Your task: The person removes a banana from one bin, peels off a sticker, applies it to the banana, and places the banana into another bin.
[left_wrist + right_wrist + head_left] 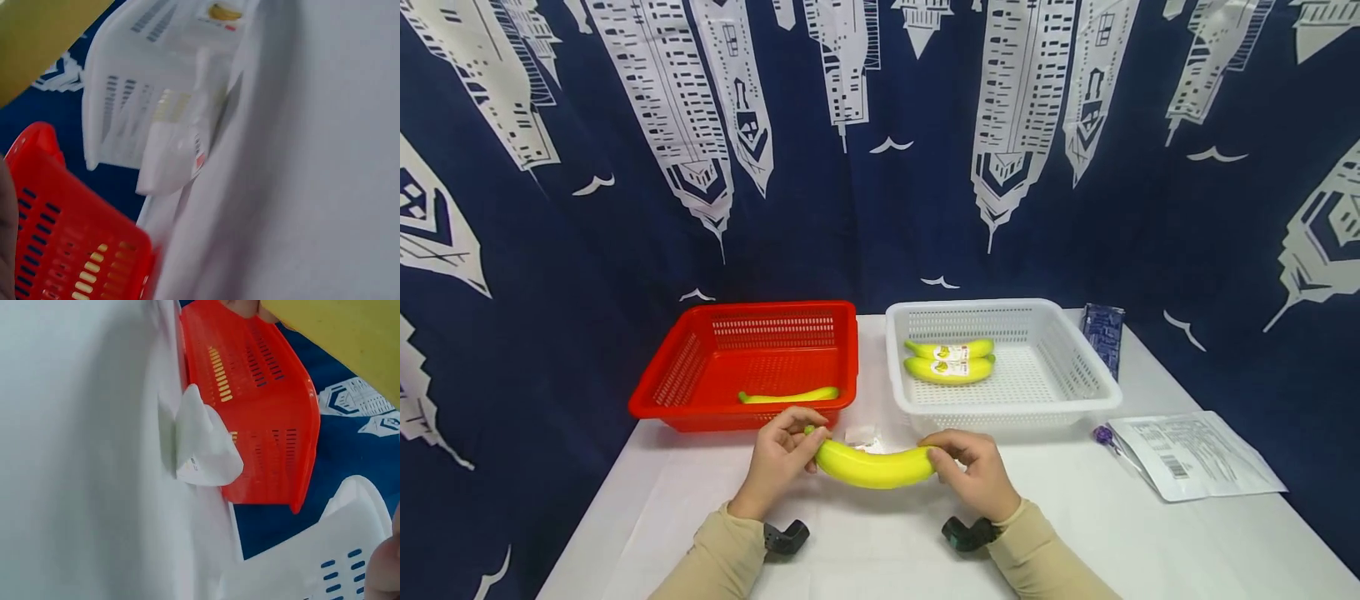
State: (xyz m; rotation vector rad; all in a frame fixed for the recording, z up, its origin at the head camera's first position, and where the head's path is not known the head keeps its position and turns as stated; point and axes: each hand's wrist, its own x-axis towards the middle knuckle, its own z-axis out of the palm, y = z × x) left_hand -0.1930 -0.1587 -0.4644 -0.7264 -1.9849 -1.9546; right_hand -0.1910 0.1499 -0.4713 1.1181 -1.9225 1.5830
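A yellow banana (876, 468) is held level above the white table, its green stem end at the left. My left hand (782, 454) pinches that stem end between thumb and fingers. At the other tip, my right hand (973, 471) grips it the same way. No label shows on its near side. Both wrist views catch only a blurred yellow strip of it. Behind the left hand, a red basket (655, 407) contains one banana (790, 396). Two labelled bananas (950, 369) lie side by side in a white basket (1082, 400) at the right.
On the table (865, 558), between the baskets, lies a crumpled white wrapper (206, 447). A dark blue packet (1103, 337) leans beside the white basket. Farther right are a purple-wrapped lollipop (1103, 435) and a white printed pouch (1195, 457). A blue patterned curtain (865, 208) hangs behind.
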